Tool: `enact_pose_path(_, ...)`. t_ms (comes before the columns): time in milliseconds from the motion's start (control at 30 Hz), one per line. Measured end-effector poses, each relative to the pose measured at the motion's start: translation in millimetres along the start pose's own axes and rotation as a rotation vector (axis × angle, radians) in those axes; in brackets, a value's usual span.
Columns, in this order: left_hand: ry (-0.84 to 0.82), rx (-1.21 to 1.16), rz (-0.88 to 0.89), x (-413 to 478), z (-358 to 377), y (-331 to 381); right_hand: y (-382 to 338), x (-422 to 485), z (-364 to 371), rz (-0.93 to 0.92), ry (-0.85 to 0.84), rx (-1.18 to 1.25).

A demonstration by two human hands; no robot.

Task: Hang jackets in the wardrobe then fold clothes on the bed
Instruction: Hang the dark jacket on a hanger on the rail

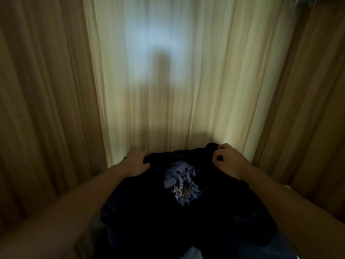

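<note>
Head view, pretty dim and a bit blurry. Holding a dark shirt up, low in the middle of the shot, right in front of a pale curtain. Left hand with its grip clamped on the top edge at one side, right hand with its grip clamped on the other corner. Pale blue print showing on the shirt, just below and between the hands. Brown drapes either side of the pale curtain.

Near edge cuts off the black fabric garment low down; its pale-blue print blurred, unreadable. Fingertips of left hand tucked behind cloth. Beige curtains smeared.
</note>
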State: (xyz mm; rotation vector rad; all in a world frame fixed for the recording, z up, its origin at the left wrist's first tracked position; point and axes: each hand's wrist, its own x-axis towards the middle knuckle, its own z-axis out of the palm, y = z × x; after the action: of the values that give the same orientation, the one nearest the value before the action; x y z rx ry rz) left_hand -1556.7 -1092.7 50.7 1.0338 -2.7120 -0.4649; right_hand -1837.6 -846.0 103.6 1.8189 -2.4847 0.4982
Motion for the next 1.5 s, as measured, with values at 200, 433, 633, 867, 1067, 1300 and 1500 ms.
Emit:
enact_pose_path(200, 0.086, -0.060, 0.036, -12.8, -123.6, 80.5, -38.6, 9.7, -127.3, 0.123, 0.007, -0.105)
enact_pose_path(433, 0.214, -0.022, 0.164, -32.4, -260.5, 169.3, -94.6, 4.6, -273.1, 0.109, 0.198, -0.109)
enact_pose_path(633, 0.412, -0.026, 0.232, -48.6, -347.4, 219.2, -148.1, -4.2, -361.2, -0.004, 0.519, 0.366)
enact_pose_path(867, 0.485, -0.016, 0.239, -55.5, -392.0, 247.2, -179.2, 0.5, -409.8, -0.075, 0.783, 0.958)
enact_pose_path(1067, 0.521, -0.018, 0.257, -56.3, -407.7, 258.9, -187.0, -2.0, -432.3, -0.181, 1.010, 1.131)
enact_pose_path(1300, 0.539, -0.028, 0.284, -55.5, -414.7, 264.6, -199.8, -10.6, -457.2, -0.313, 0.974, 1.148)
enact_pose_path(1500, 0.589, -0.036, 0.292, -60.2, -419.2, 261.3, -200.0, -9.2, -456.8, -0.384, 0.952, 1.218)
